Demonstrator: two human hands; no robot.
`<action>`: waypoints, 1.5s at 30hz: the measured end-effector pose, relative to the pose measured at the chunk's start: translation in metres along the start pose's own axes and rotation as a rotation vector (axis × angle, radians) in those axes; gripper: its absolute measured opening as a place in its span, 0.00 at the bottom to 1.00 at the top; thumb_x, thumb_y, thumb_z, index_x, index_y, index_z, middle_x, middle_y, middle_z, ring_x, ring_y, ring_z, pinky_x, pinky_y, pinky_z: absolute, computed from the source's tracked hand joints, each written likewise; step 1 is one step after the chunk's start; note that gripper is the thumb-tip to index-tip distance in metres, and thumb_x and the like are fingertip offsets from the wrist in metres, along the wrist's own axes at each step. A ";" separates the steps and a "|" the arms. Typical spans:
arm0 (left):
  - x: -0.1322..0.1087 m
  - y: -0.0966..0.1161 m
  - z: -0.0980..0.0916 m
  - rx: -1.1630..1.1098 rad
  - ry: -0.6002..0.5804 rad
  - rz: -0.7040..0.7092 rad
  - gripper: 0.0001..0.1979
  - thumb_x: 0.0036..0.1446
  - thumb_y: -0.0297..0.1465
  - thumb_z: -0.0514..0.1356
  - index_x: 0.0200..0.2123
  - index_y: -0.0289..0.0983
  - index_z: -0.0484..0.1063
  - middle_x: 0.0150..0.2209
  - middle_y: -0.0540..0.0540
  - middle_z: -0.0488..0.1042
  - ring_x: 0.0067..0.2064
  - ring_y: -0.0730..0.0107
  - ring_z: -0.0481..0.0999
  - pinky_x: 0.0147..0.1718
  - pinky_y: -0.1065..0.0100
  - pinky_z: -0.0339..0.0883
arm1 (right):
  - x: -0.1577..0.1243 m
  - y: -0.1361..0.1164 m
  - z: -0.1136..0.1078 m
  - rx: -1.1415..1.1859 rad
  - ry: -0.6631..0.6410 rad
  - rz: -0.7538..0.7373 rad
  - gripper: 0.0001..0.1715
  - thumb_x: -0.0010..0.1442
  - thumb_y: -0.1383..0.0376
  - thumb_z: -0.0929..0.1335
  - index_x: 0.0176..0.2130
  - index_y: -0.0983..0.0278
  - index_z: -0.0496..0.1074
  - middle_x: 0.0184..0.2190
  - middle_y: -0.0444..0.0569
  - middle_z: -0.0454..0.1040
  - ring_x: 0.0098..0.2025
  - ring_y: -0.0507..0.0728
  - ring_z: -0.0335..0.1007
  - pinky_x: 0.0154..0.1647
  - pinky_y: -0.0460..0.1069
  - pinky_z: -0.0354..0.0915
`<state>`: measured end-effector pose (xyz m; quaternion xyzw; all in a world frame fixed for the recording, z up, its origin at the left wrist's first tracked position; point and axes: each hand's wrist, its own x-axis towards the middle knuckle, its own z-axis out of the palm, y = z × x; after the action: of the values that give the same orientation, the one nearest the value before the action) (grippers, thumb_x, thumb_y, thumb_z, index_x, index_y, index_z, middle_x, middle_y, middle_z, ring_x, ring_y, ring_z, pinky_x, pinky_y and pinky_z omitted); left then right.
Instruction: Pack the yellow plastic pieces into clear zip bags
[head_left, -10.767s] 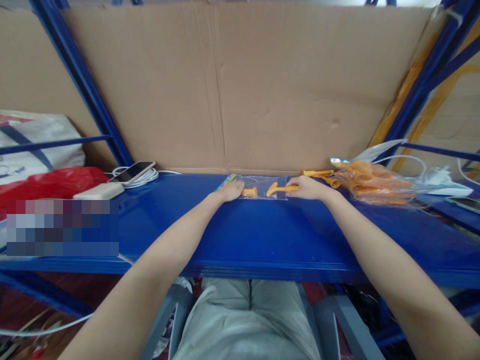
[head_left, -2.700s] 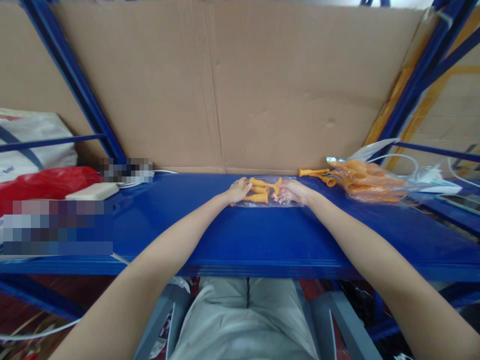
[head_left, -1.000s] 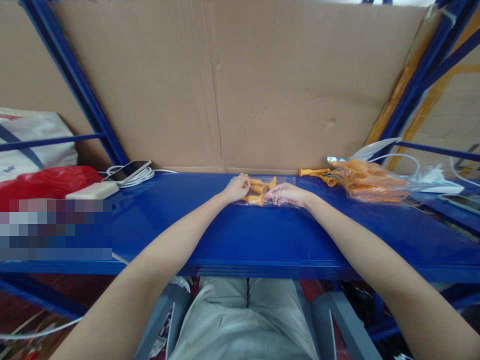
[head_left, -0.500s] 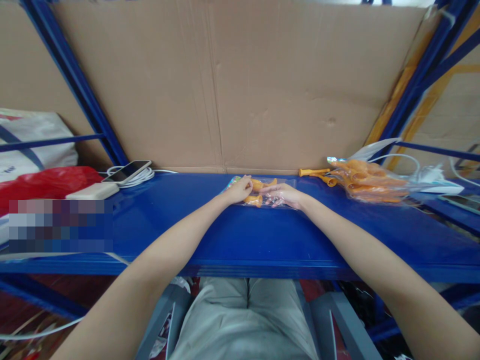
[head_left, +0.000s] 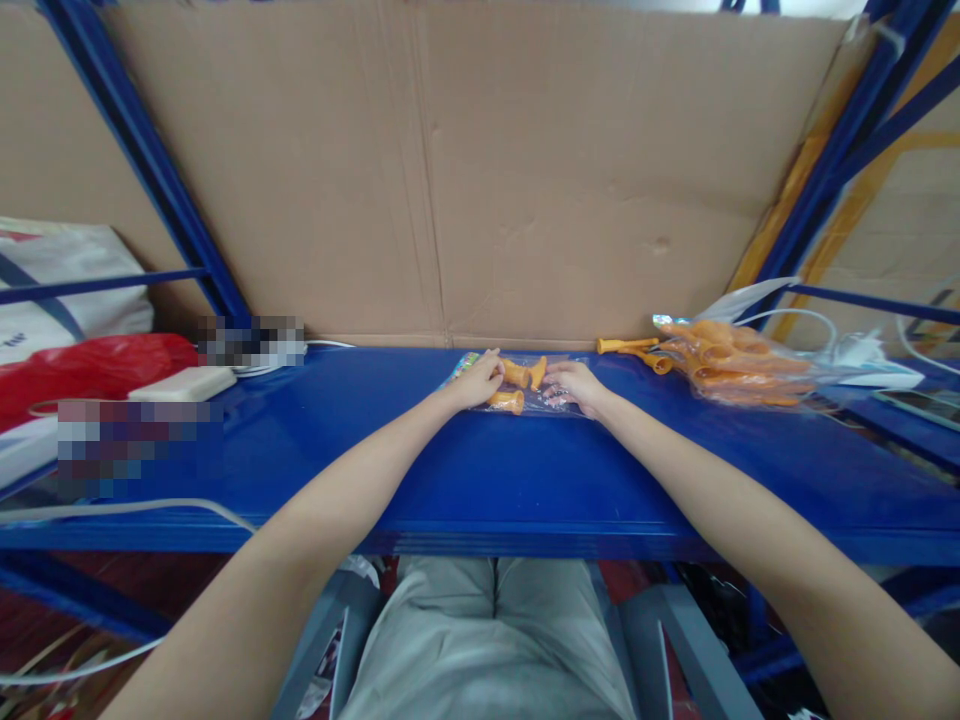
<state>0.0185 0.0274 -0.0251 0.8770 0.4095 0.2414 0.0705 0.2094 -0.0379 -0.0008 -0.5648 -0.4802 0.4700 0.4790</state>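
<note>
On the blue shelf lies a clear plastic bag (head_left: 559, 403) with a colourful printed end, holding orange plastic horn-shaped pieces (head_left: 507, 402). My left hand (head_left: 478, 382) is closed over the printed end and the pieces' narrow ends, which it partly hides. Just right of it, an orange piece with a flared end (head_left: 538, 374) stands out between my hands. My right hand (head_left: 574, 386) rests on the bag's right part, fingers bent and apart, tips close beside that flared piece; contact is hard to make out.
A clear bag full of orange pieces (head_left: 742, 365) and a few loose orange pieces (head_left: 628, 346) lie to the right. On the left are a white box (head_left: 184, 384), a red bag (head_left: 97, 365) and a white cable (head_left: 150, 506). Cardboard (head_left: 525, 180) walls the back.
My right hand has drawn its fingers back slightly to the right and bent them. The flared orange piece has shifted left and turned more upright. My left hand stays about where it was.
</note>
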 end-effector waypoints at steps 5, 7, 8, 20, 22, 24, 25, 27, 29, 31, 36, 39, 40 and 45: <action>0.000 0.002 -0.002 0.013 -0.002 -0.032 0.06 0.58 0.25 0.49 0.33 0.39 0.63 0.58 0.37 0.70 0.68 0.65 0.54 0.67 0.57 0.41 | 0.000 0.000 -0.004 0.003 -0.141 -0.020 0.13 0.55 0.81 0.64 0.34 0.69 0.74 0.30 0.50 0.78 0.21 0.47 0.68 0.24 0.42 0.68; 0.001 0.000 -0.002 0.023 -0.020 -0.041 0.06 0.58 0.25 0.49 0.33 0.39 0.63 0.58 0.38 0.70 0.69 0.65 0.53 0.67 0.56 0.40 | 0.001 -0.002 -0.006 0.016 -0.164 -0.015 0.12 0.55 0.81 0.64 0.34 0.69 0.74 0.32 0.51 0.78 0.23 0.48 0.70 0.25 0.43 0.69; 0.002 -0.001 -0.002 0.028 -0.032 -0.044 0.06 0.58 0.26 0.49 0.33 0.40 0.63 0.58 0.39 0.70 0.69 0.65 0.52 0.67 0.56 0.40 | 0.002 -0.003 -0.008 0.017 -0.158 -0.015 0.12 0.55 0.80 0.64 0.34 0.69 0.74 0.33 0.52 0.78 0.23 0.49 0.70 0.25 0.44 0.70; 0.000 0.002 -0.014 0.157 -0.187 -0.269 0.12 0.63 0.34 0.46 0.42 0.39 0.67 0.71 0.41 0.44 0.71 0.55 0.40 0.64 0.39 0.33 | 0.048 0.008 -0.120 -0.842 0.683 -0.233 0.21 0.52 0.74 0.65 0.46 0.73 0.76 0.45 0.63 0.76 0.53 0.65 0.70 0.56 0.57 0.64; 0.000 0.001 -0.016 0.156 -0.177 -0.259 0.12 0.63 0.34 0.47 0.41 0.39 0.67 0.70 0.40 0.46 0.71 0.54 0.41 0.63 0.37 0.33 | 0.047 0.016 -0.134 -1.009 0.672 -0.135 0.28 0.51 0.73 0.66 0.53 0.75 0.71 0.53 0.68 0.71 0.58 0.69 0.66 0.58 0.60 0.62; 0.000 -0.002 -0.016 0.142 -0.154 -0.265 0.10 0.62 0.34 0.48 0.39 0.39 0.67 0.70 0.40 0.47 0.71 0.53 0.41 0.63 0.37 0.33 | 0.045 0.022 -0.140 -1.082 0.628 -0.025 0.35 0.52 0.71 0.66 0.59 0.73 0.65 0.58 0.69 0.65 0.61 0.71 0.62 0.58 0.61 0.61; 0.000 -0.004 -0.015 0.129 -0.141 -0.272 0.10 0.62 0.33 0.48 0.38 0.39 0.67 0.70 0.40 0.48 0.71 0.53 0.42 0.63 0.37 0.33 | 0.043 0.023 -0.140 -1.103 0.606 0.009 0.37 0.53 0.70 0.65 0.61 0.73 0.62 0.60 0.69 0.62 0.62 0.72 0.60 0.59 0.61 0.60; 0.001 -0.007 -0.013 0.102 -0.111 -0.284 0.07 0.61 0.32 0.50 0.35 0.38 0.67 0.70 0.40 0.49 0.71 0.52 0.42 0.63 0.37 0.33 | 0.040 0.021 -0.138 -1.141 0.576 0.018 0.37 0.56 0.68 0.64 0.63 0.73 0.59 0.62 0.70 0.58 0.63 0.72 0.57 0.59 0.61 0.59; 0.001 -0.011 -0.010 0.082 -0.076 -0.282 0.06 0.60 0.31 0.51 0.35 0.39 0.67 0.69 0.39 0.50 0.70 0.51 0.44 0.63 0.36 0.34 | 0.037 0.017 -0.133 -1.182 0.550 -0.008 0.34 0.59 0.64 0.62 0.62 0.74 0.61 0.62 0.70 0.56 0.62 0.73 0.57 0.57 0.62 0.60; 0.001 -0.013 -0.009 0.074 -0.054 -0.275 0.05 0.59 0.30 0.52 0.36 0.39 0.67 0.69 0.38 0.51 0.70 0.51 0.45 0.63 0.36 0.35 | 0.036 0.012 -0.126 -1.234 0.525 -0.021 0.30 0.61 0.62 0.61 0.58 0.74 0.66 0.60 0.70 0.58 0.62 0.72 0.57 0.57 0.62 0.59; 0.001 -0.016 -0.008 0.089 -0.053 -0.272 0.05 0.59 0.29 0.52 0.36 0.39 0.67 0.69 0.38 0.52 0.70 0.53 0.45 0.63 0.38 0.35 | 0.035 0.009 -0.115 -1.315 0.589 -0.034 0.29 0.60 0.63 0.61 0.56 0.77 0.68 0.58 0.72 0.61 0.63 0.74 0.53 0.58 0.66 0.55; 0.000 -0.013 -0.010 0.087 -0.056 -0.275 0.05 0.60 0.30 0.52 0.36 0.39 0.67 0.69 0.39 0.51 0.70 0.54 0.45 0.64 0.39 0.36 | 0.037 0.013 -0.118 -1.307 0.558 -0.007 0.31 0.57 0.65 0.63 0.59 0.74 0.67 0.58 0.71 0.63 0.61 0.73 0.57 0.56 0.65 0.59; 0.000 -0.012 -0.010 0.082 -0.062 -0.276 0.05 0.60 0.30 0.52 0.37 0.39 0.67 0.69 0.39 0.51 0.70 0.54 0.45 0.64 0.40 0.36 | 0.039 0.014 -0.121 -1.306 0.522 0.012 0.31 0.56 0.66 0.63 0.59 0.73 0.67 0.58 0.69 0.64 0.61 0.71 0.59 0.55 0.63 0.61; 0.000 -0.011 -0.011 0.082 -0.076 -0.282 0.05 0.60 0.30 0.51 0.35 0.38 0.67 0.69 0.38 0.50 0.71 0.54 0.44 0.64 0.39 0.35 | 0.042 0.009 -0.126 -1.360 0.388 -0.032 0.26 0.58 0.68 0.62 0.54 0.68 0.73 0.53 0.64 0.70 0.56 0.65 0.68 0.51 0.55 0.65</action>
<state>0.0057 0.0337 -0.0189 0.8214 0.5351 0.1790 0.0834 0.3390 -0.0082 -0.0006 -0.8054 -0.5814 -0.0504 0.1037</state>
